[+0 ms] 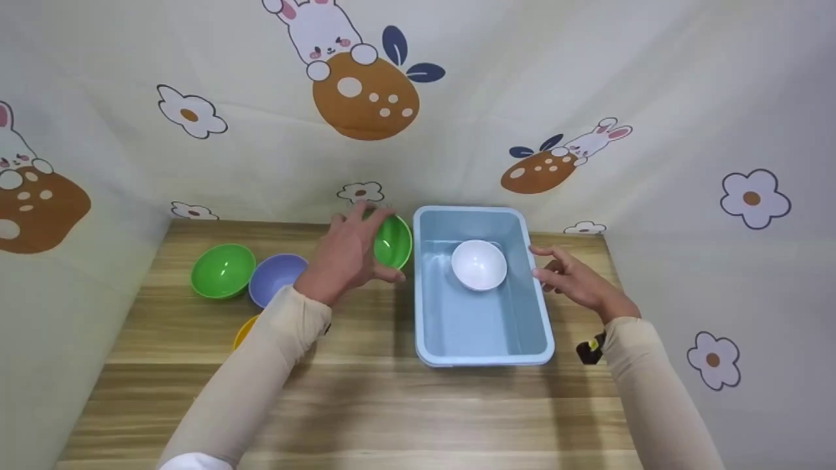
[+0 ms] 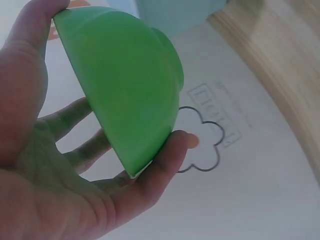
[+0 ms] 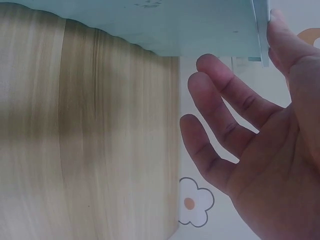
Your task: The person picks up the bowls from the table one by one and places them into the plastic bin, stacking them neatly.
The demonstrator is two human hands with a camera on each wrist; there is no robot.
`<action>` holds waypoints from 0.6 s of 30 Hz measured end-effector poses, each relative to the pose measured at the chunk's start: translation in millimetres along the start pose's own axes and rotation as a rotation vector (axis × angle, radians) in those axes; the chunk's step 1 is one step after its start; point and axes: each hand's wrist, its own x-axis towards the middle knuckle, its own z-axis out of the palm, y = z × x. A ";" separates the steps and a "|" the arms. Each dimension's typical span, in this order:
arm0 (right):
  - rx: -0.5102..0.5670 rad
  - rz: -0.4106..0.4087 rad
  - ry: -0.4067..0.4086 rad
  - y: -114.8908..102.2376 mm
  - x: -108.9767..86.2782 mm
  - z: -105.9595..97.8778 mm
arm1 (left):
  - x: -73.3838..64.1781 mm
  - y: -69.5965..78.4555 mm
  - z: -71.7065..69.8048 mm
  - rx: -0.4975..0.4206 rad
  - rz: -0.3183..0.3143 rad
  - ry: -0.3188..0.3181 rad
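Note:
In the head view my left hand (image 1: 348, 253) grips a green bowl (image 1: 394, 241) just left of the light blue basin (image 1: 483, 360). The left wrist view shows this bowl (image 2: 125, 90) tipped on its side, thumb and fingers at opposite parts of its rim. My right hand (image 1: 578, 279) is at the basin's right side, fingertips touching the rim. From the right wrist, the other fingers (image 3: 210, 100) appear loosely bent beside the basin wall (image 3: 200, 30). Inside the basin, toward its far end, sits a white bowl (image 1: 479, 265).
To the left on the wooden table (image 1: 405, 418) stand a second green bowl (image 1: 223, 271) and a purple bowl (image 1: 273, 277), side by side. An orange bowl (image 1: 243, 331) is partly hidden by my left sleeve. A patterned cloth (image 1: 457, 150) hangs behind and around the table.

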 end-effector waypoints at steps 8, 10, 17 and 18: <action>0.005 0.009 -0.012 -1.6 0.3 -0.5 | 5.6 14.5 -10.5 0.002 0.001 -0.041; 0.005 0.013 -0.011 -1.6 0.3 -0.3 | 8.0 17.8 -10.9 -0.004 0.001 -0.049; 0.006 0.019 -0.009 -0.4 1.0 0.7 | 15.0 34.5 -11.6 -0.013 0.023 -0.055; 0.007 0.020 -0.009 -0.2 1.2 0.8 | 15.7 36.8 -11.5 -0.016 0.025 -0.058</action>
